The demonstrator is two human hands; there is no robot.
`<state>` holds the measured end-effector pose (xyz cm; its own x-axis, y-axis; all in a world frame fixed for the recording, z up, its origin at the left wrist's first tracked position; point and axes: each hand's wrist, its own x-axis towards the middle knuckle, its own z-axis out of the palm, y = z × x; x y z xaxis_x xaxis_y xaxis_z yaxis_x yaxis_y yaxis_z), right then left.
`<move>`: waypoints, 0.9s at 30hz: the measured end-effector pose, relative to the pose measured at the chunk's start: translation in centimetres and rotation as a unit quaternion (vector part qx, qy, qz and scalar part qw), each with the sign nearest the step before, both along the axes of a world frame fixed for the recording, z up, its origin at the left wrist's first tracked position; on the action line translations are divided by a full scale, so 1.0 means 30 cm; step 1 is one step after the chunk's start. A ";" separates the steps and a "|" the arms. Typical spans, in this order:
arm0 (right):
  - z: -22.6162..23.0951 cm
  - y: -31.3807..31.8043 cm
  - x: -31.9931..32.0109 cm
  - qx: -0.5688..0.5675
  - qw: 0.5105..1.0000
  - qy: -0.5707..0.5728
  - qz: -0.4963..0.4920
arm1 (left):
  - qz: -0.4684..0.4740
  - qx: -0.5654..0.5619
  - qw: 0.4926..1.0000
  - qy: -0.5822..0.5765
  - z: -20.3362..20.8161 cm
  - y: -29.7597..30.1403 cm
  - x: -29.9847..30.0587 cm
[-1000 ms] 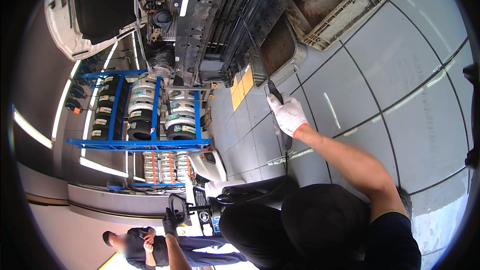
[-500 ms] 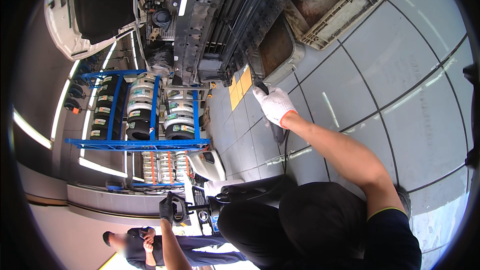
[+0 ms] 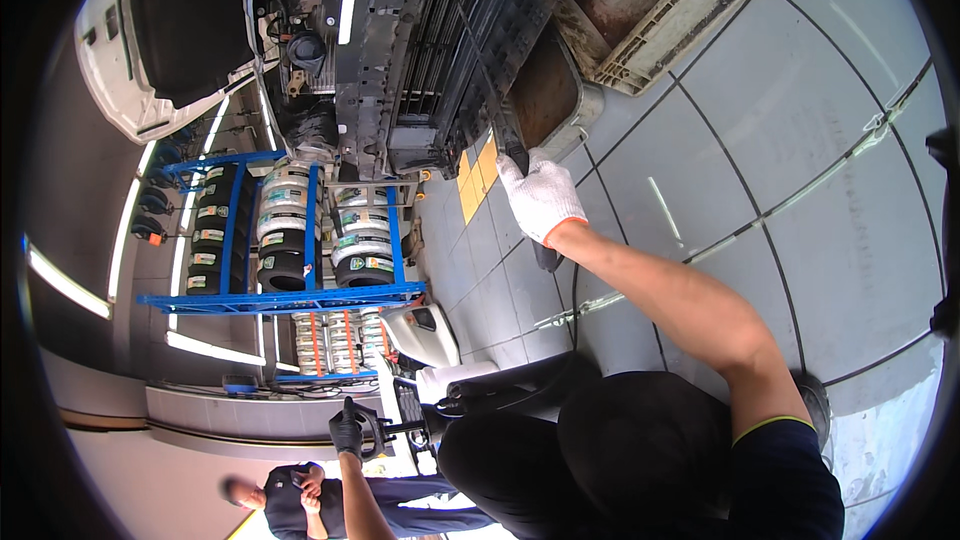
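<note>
My right hand [image 3: 540,195], in a white knit glove with an orange cuff, is closed round a black spray gun [image 3: 514,152]. The gun's grip end and a thin black hose [image 3: 575,285] hang below the glove. From its front a thin lance [image 3: 478,58] reaches up to the dark finned radiator [image 3: 425,80] at the front of a vehicle. At the lower left, my left hand [image 3: 346,430], in a black glove, grips a black loop-shaped handle [image 3: 372,434] on a short shaft. What that shaft joins is partly hidden by my knees.
Two worn grey bins [image 3: 675,25] rest by the vehicle on the grey tiled floor [image 3: 720,170]. Blue racks [image 3: 280,298] of tyres stand at left. A white panel [image 3: 420,333] lies near my knees. Another person [image 3: 300,500] is at the lower left.
The view has shifted slightly. The lance now shows more plainly against the radiator, and the gun has tilted a little. My left hand appears slightly further right, still on the handle.
</note>
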<state>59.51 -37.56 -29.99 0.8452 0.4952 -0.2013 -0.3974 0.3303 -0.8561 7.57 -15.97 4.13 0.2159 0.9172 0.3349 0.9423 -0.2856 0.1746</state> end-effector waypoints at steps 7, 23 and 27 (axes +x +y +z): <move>-0.015 0.011 -0.008 -0.105 0.992 -0.070 0.020 | 0.012 0.010 1.000 -0.004 0.007 0.009 -0.013; -0.082 -0.077 -0.011 0.000 0.996 -0.020 0.083 | 0.003 0.045 0.999 0.018 -0.003 0.057 -0.051; -0.086 -0.148 -0.031 0.099 0.988 0.085 0.080 | 0.002 0.052 0.998 0.026 0.001 0.073 -0.054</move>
